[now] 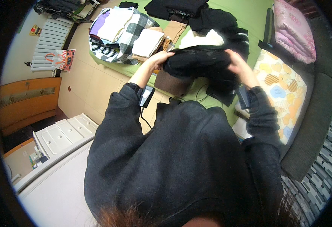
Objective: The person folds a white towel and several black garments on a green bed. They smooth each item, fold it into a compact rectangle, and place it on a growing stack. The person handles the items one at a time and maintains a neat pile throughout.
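Stretched between my two hands is a black garment, folded or bunched so that its exact kind is unclear. My left hand grips its left end, and my right hand grips the right end. A dark brown folded cloth lies below it on the green bed sheet. Just beyond the garment is a white cloth, partly hidden. More black clothes are heaped behind and to the right. Left of my left hand sits a stack of folded white and tan clothes.
A checked black-and-white cloth carries folded clothes at the far left. On the right are a pink quilt, a bear-patterned bedding piece and a dark grey padded edge. A thin cable crosses the sheet. White drawers stand lower left.
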A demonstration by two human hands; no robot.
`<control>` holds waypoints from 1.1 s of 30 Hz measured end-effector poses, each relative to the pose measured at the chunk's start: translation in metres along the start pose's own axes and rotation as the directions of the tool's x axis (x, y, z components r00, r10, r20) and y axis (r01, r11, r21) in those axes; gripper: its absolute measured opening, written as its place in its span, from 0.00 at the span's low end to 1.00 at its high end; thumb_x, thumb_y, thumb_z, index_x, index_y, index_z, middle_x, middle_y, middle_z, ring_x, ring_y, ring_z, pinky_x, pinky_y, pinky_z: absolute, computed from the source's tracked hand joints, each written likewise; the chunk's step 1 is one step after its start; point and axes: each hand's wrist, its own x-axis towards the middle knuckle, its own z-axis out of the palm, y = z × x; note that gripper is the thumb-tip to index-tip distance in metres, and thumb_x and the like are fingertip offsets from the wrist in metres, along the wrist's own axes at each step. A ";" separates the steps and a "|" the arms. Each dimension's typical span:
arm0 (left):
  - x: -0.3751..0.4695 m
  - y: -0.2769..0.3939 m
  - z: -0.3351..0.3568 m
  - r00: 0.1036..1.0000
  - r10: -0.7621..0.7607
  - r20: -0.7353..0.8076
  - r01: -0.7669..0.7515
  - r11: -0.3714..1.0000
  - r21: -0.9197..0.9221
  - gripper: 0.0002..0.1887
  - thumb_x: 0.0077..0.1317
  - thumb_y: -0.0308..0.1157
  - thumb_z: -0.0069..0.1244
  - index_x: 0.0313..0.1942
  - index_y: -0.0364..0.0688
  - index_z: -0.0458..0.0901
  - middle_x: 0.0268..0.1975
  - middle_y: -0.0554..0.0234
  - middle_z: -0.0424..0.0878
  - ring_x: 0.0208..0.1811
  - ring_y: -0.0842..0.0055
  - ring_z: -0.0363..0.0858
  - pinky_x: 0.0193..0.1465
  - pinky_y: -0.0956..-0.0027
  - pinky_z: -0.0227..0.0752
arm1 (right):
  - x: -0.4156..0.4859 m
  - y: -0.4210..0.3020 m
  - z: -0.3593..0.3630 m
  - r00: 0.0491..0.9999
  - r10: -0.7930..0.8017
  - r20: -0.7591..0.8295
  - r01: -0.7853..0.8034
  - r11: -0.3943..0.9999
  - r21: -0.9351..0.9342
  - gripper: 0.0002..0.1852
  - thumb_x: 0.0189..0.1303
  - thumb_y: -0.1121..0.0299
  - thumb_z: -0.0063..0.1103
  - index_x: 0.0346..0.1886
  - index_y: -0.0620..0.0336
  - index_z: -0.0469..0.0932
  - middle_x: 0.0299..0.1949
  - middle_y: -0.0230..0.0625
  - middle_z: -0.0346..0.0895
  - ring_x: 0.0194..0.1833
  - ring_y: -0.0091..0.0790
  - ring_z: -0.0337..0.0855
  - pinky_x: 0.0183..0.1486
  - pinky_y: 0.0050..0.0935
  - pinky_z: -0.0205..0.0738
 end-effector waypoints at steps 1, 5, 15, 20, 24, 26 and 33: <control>0.000 -0.006 0.002 0.997 0.020 -0.073 -0.017 0.999 0.039 0.17 0.60 0.39 0.49 0.41 0.33 0.74 0.38 0.59 0.79 0.39 0.76 0.77 0.41 0.73 0.72 | 0.004 0.006 0.010 1.000 0.005 0.002 -0.006 0.997 0.081 0.13 0.61 0.66 0.42 0.42 0.64 0.73 0.37 0.40 0.78 0.38 0.36 0.80 0.44 0.36 0.75; 0.008 -0.021 0.024 0.811 0.552 -0.195 -0.387 0.756 0.528 0.10 0.50 0.31 0.54 0.32 0.36 0.79 0.31 0.56 0.81 0.32 0.76 0.79 0.40 0.72 0.72 | 0.030 0.028 0.044 0.980 0.067 0.186 -0.105 0.974 0.199 0.15 0.59 0.61 0.47 0.41 0.62 0.73 0.38 0.39 0.78 0.38 0.36 0.79 0.44 0.36 0.74; 0.073 -0.067 0.077 0.891 0.452 -0.035 -0.453 0.891 -0.012 0.14 0.59 0.27 0.46 0.46 0.36 0.74 0.44 0.57 0.78 0.44 0.76 0.74 0.50 0.72 0.68 | 0.056 0.112 0.126 0.814 0.383 0.436 -0.521 0.813 0.260 0.13 0.55 0.60 0.52 0.34 0.60 0.76 0.27 0.32 0.78 0.24 0.28 0.77 0.31 0.26 0.76; 0.113 -0.083 0.045 0.976 0.212 0.058 -0.209 0.977 -0.049 0.15 0.61 0.29 0.45 0.49 0.39 0.72 0.48 0.57 0.76 0.47 0.75 0.74 0.52 0.71 0.67 | 0.054 0.125 0.122 0.821 0.423 0.382 -0.500 0.857 0.125 0.15 0.56 0.60 0.51 0.42 0.59 0.75 0.36 0.34 0.78 0.33 0.30 0.79 0.40 0.29 0.76; 0.120 -0.093 0.034 0.992 0.022 0.125 0.024 0.933 -0.360 0.17 0.63 0.31 0.43 0.52 0.41 0.70 0.52 0.58 0.74 0.50 0.74 0.74 0.54 0.70 0.67 | 0.114 0.091 0.062 0.952 0.216 0.215 -0.237 0.969 0.076 0.16 0.57 0.61 0.51 0.44 0.61 0.74 0.39 0.39 0.78 0.37 0.35 0.79 0.43 0.34 0.75; 0.111 -0.098 0.025 0.991 -0.024 0.129 0.108 0.711 -0.695 0.17 0.65 0.34 0.41 0.52 0.37 0.70 0.51 0.56 0.75 0.51 0.70 0.75 0.52 0.67 0.71 | 0.146 0.071 0.029 0.975 -0.185 -0.121 0.071 0.779 -0.623 0.17 0.55 0.62 0.53 0.44 0.64 0.75 0.40 0.41 0.78 0.38 0.36 0.79 0.41 0.31 0.72; 0.090 -0.082 -0.017 0.974 0.160 0.159 0.070 0.454 -0.888 0.14 0.61 0.22 0.41 0.47 0.31 0.69 0.45 0.49 0.76 0.44 0.67 0.78 0.50 0.61 0.74 | 0.184 0.128 0.010 0.723 -0.688 0.060 0.463 0.419 -0.781 0.34 0.38 0.69 0.64 0.54 0.65 0.63 0.53 0.50 0.63 0.56 0.47 0.64 0.59 0.38 0.59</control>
